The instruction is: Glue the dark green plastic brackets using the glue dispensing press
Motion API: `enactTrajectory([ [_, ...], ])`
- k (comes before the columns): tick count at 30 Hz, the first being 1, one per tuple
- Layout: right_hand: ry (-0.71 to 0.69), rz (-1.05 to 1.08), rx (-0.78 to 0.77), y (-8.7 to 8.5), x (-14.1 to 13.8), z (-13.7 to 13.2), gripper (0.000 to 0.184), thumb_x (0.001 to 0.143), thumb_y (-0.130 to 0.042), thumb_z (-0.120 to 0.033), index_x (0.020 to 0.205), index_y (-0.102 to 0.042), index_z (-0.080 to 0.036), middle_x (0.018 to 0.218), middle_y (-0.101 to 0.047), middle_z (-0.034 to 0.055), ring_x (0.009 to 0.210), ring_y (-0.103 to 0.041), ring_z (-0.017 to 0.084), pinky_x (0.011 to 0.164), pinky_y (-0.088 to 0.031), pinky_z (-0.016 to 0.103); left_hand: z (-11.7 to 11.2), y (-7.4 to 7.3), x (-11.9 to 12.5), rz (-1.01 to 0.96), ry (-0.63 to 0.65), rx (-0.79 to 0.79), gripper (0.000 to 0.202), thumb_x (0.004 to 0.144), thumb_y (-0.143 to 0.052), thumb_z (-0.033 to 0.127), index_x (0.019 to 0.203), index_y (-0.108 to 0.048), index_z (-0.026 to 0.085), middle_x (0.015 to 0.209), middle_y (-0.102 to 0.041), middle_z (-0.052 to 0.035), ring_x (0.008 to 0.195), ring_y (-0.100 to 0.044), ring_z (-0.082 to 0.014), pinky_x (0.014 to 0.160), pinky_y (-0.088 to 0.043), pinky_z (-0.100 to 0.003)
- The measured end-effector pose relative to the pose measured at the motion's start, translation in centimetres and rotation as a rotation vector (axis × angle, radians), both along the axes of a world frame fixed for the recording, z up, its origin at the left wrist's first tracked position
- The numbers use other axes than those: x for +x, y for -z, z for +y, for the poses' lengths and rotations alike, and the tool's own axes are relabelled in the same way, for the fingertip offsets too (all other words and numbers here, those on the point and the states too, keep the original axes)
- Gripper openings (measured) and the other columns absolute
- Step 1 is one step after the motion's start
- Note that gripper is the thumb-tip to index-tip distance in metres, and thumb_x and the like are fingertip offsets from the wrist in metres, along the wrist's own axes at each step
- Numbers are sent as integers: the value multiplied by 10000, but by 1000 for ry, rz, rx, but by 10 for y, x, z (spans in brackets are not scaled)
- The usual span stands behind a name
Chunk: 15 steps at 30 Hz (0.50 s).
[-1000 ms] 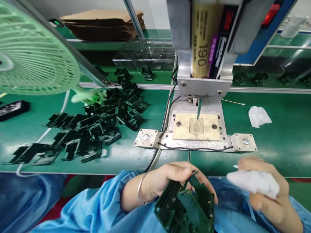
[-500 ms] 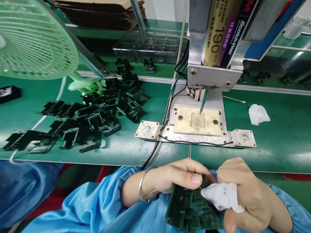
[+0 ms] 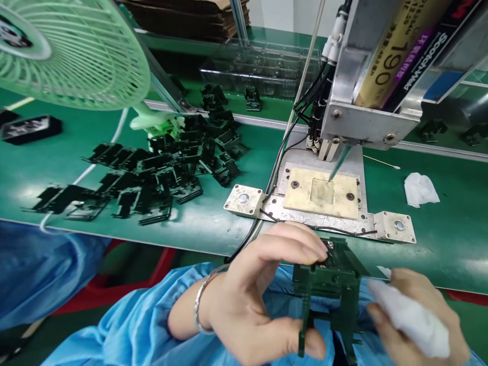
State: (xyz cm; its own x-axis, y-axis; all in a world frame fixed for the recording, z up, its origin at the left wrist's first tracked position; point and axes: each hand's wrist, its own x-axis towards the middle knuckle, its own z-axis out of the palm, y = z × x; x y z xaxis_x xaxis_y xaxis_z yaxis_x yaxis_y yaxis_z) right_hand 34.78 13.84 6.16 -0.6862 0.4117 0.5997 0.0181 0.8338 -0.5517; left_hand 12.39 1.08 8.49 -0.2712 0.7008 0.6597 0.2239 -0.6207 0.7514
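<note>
L hand grips dark-green bracket by one side; R hand clutches white wipe. Bracket might twist loose b/c hold's off-ctr.

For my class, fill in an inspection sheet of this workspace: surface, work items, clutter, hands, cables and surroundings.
Surface: glossy green bench.
Work items: dark green part held up; similar dark parts heaped at left; cream plate under a nozzle.
Clutter: crumpled white tissue and cotton swab, right of the plate.
Left hand: grips the dark green part between thumb and fingers.
Right hand: blurred, holds a white wipe beside that part.
Cables: black cables behind and left of the plate; white cord partly hidden by the dark parts.
Surroundings: green fan at left; clear trays and cardboard stack behind.
</note>
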Motion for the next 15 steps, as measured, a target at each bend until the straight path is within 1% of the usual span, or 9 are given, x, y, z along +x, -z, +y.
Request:
enactTrajectory([
  [1, -108, -51, 2, -6, -8, -4, 139, 896, -632, -189, 778, -559, -199, 641, -538, -13, 518, -511, 145, 526, -422, 294, 1, 1, 2, 2, -8, -5, 609, 736, -869, 303, 1233, -541, 177, 1014, -595, -86, 905, -589, -210, 879, -545, -339],
  [2, -180, -68, 1, -12, -16, -8, 201, 934, -570, -185, 740, -522, -201, 592, -501, -25, 467, -460, 128, 483, -372, 287, 2, 2, 5, 4, -16, -10, 598, 741, -865, 310, 1229, -543, 180, 1005, -598, -88, 893, -595, -215, 861, -552, -353],
  [3, -218, -65, 2, -15, -23, -11, 260, 966, -511, -188, 707, -487, -204, 561, -470, -30, 438, -422, 121, 459, -328, 288, 3, 3, 6, 7, -25, -15, 597, 740, -866, 320, 1225, -546, 185, 996, -599, -88, 882, -600, -220, 843, -558, -365],
  [5, -197, -16, 38, -17, -33, -17, 355, 1017, -383, -202, 671, -462, -204, 547, -448, -16, 427, -394, 123, 451, -294, 297, 4, 4, 8, 2, -46, -33, 596, 735, -871, 339, 1220, -551, 202, 977, -602, -83, 864, -609, -224, 814, -566, -376],
  [7, -162, 22, 73, -15, -40, -21, 419, 1039, -285, -191, 667, -479, -197, 549, -444, -6, 441, -397, 129, 461, -300, 294, 4, 5, 7, 9, -45, -52, 596, 736, -869, 352, 1218, -549, 212, 975, -604, -79, 858, -613, -221, 804, -568, -373],
  [9, -191, 12, 116, -14, -45, -22, 423, 1035, -271, -164, 677, -494, -194, 569, -463, -1, 469, -423, 134, 475, -313, 288, 4, 5, 4, 38, -17, -43, 624, 728, -875, 321, 1235, -534, 194, 1001, -604, -91, 873, -612, -221, 816, -569, -366],
  [11, -236, -32, 172, -15, -50, -20, 395, 1019, -310, -137, 674, -493, -193, 590, -490, 0, 488, -442, 136, 486, -312, 291, 4, 4, 1, 73, 3, -24, 650, 712, -886, 267, 1246, -528, 166, 1021, -604, -102, 896, -611, -223, 837, -567, -360],
  [13, -247, -80, 226, -17, -54, -16, 392, 1013, -322, -125, 665, -491, -188, 597, -491, 1, 489, -445, 134, 484, -301, 296, 5, 5, -1, 77, -20, -31, 635, 717, -878, 235, 1247, -535, 156, 1024, -608, -101, 917, -612, -227, 861, -562, -364],
  [15, -259, -91, 249, -19, -56, -11, 412, 1020, -309, -127, 645, -472, -183, 590, -478, 0, 477, -426, 125, 468, -267, 299, 6, 8, -1, 64, -55, -52, 606, 730, -863, 223, 1241, -545, 164, 1025, -610, -95, 930, -612, -232, 868, -559, -373],
])
